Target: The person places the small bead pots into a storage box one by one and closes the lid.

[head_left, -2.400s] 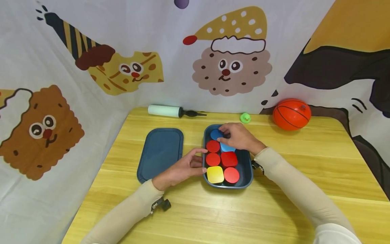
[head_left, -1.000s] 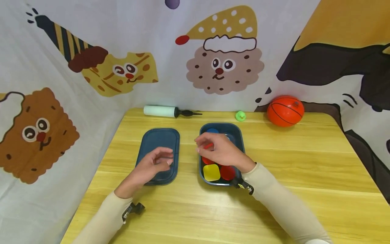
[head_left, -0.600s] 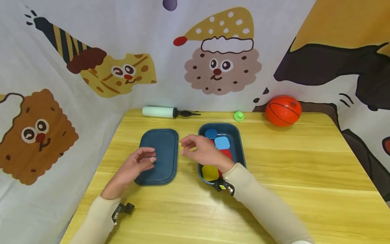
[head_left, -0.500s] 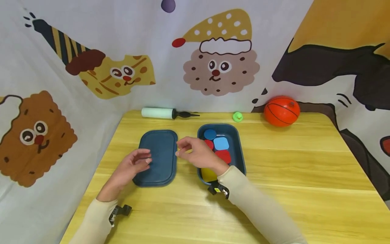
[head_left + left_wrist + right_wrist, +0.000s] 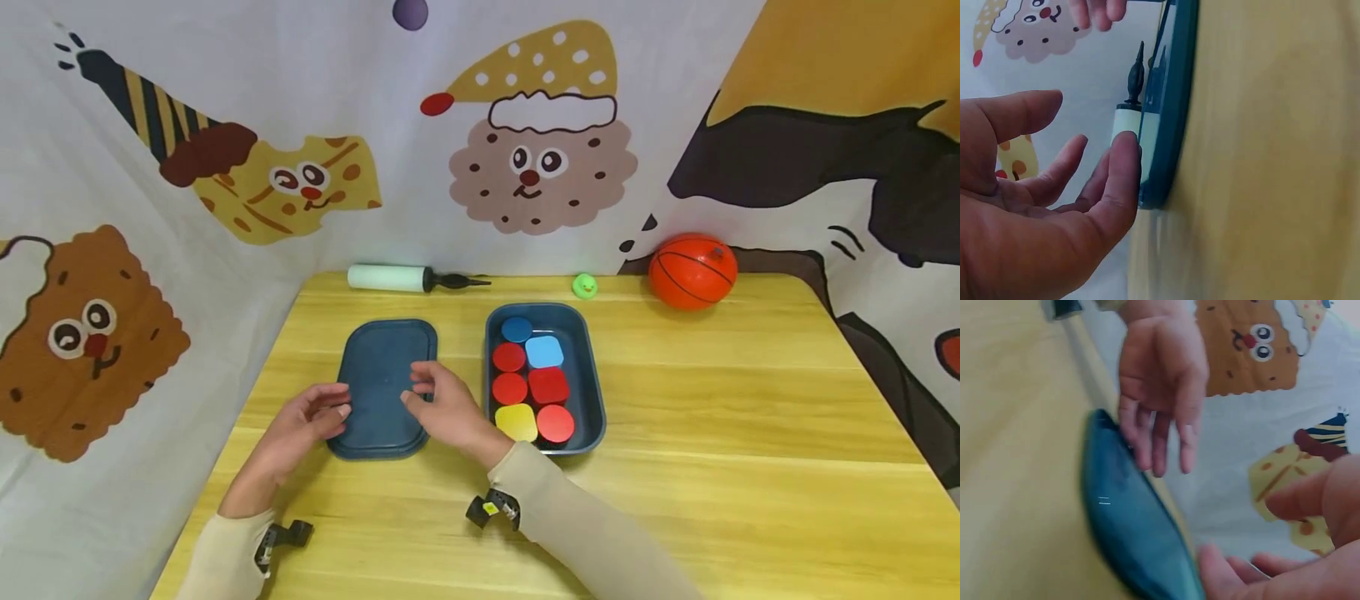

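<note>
A dark blue lid (image 5: 386,367) lies flat on the wooden table, left of a matching dark blue box (image 5: 588,367). My left hand (image 5: 296,433) is at the lid's left edge, its fingers loosely bent around nothing. Over the lid's right side hovers my right hand (image 5: 450,412), thumb and fingers spread apart with nothing between them. Round and square pieces stand in the box: a dark blue round one (image 5: 517,329), a light blue square (image 5: 544,352), a red square (image 5: 549,385), a yellow square (image 5: 516,423) and several red rounds (image 5: 555,423).
Along the table's back edge lie a pale hand pump (image 5: 390,278) with a black nozzle, a small green rubber duck (image 5: 585,287) and an orange toy basketball (image 5: 693,272). Behind them hangs a white cloth (image 5: 420,225) printed with cartoon biscuits.
My right hand has let go of the dark blue round piece, left the box and moved left over the lid. The left hand has moved from the box's side to the lid's left edge.
</note>
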`<state>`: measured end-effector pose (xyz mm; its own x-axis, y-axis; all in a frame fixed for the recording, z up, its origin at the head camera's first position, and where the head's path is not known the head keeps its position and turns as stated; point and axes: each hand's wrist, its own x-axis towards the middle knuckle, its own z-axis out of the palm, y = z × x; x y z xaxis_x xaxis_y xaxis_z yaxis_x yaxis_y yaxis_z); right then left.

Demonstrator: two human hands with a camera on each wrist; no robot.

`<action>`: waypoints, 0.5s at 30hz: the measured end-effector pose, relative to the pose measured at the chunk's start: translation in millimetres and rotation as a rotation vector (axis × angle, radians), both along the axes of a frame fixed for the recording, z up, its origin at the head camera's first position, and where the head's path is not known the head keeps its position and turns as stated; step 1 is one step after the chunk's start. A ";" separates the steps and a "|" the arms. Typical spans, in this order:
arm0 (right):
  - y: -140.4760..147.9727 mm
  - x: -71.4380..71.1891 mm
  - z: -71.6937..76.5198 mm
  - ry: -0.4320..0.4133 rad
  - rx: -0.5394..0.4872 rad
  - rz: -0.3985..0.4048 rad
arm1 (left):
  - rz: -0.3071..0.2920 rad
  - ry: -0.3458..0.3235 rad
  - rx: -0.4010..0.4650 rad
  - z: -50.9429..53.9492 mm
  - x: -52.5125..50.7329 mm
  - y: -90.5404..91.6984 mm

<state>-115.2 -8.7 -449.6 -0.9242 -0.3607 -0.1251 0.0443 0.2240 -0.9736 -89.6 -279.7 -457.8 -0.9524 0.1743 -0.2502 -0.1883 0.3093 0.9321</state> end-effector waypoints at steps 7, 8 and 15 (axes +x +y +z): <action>-3.7 9.2 -22.5 0.012 -0.031 -0.177 | 0.054 -0.026 -0.109 -5.8 4.3 -5.6; -3.7 10.1 -25.1 0.011 -0.027 -0.184 | 0.068 -0.030 -0.126 -6.2 5.1 -6.4; -3.7 15.2 -39.3 -0.014 -0.016 -0.186 | 0.104 -0.042 -0.144 -9.5 5.6 -11.3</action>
